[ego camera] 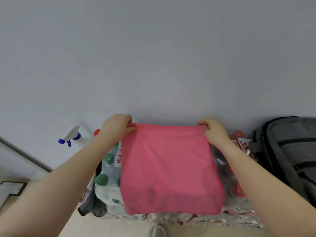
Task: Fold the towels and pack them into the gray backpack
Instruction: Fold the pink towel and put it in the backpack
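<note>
Fingers (127, 119) of the left hand (118, 125) curl over the top left corner of a pink towel (169, 170), with the thumb closing on the cloth from below; fingers (204, 124) of the right hand (214, 131) pinch the top right corner in the same manner. Both hands hold the towel raised in front of a plain pale wall (153, 48), its top edge stretched nearly straight between them and the rest hanging free as a roughly square sheet. Whether the towel is a single layer or already doubled cannot be told.

Behind the towel stand shrink-wrapped packs of bottles: a pack with green caps (104, 175) at left, bearing a white label with red Chinese characters that are partly covered and not fully readable, and a pack with red caps (237, 189) at right. A white tag with red writing (243, 144), too small to read, shows beside the right wrist.

The gray backpack (290, 151) stands at far right, just beside the red-capped pack and well clear of the towel. A white spray bottle with a blue trigger (73, 136) stands at left against the wall. A light shoe tip (158, 230) shows at the bottom edge on the pale floor.
</note>
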